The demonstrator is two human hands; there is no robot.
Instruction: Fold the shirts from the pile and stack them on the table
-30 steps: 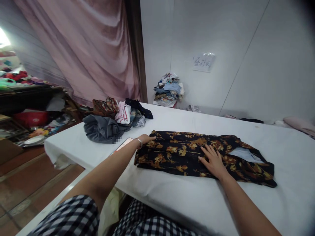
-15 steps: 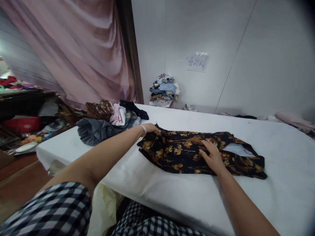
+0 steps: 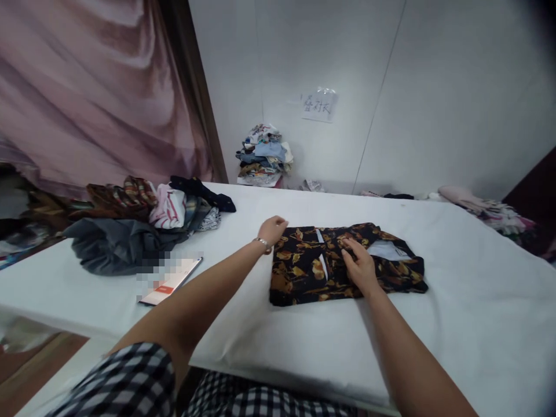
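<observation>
A dark shirt (image 3: 299, 272) with brown and golden flowers lies folded in a flat bundle on the white table. Its lower part is doubled over, and pale slits show along the turned edge. The collar end, with a pale blue inside, points right. My left hand (image 3: 273, 231), wearing a bracelet, is at the bundle's far left corner; its fingers are curled together on the cloth there. Resting flat on the middle of the shirt is my right hand (image 3: 359, 266), fingers spread and holding nothing.
Left on the table (image 3: 243, 341) lie a dark grey garment (image 3: 113, 246), several crumpled clothes (image 3: 169, 205) and a phone or tablet (image 3: 178, 278), partly blurred. A tall clothes stack (image 3: 264, 153) stands by the back wall, below a paper sign (image 3: 319, 106). More clothes (image 3: 473, 202) lie back right.
The shirt's left end has been folded over to the right, making the bundle shorter. My left hand has gone from the hem to the new fold's corner. The view has swung right.
</observation>
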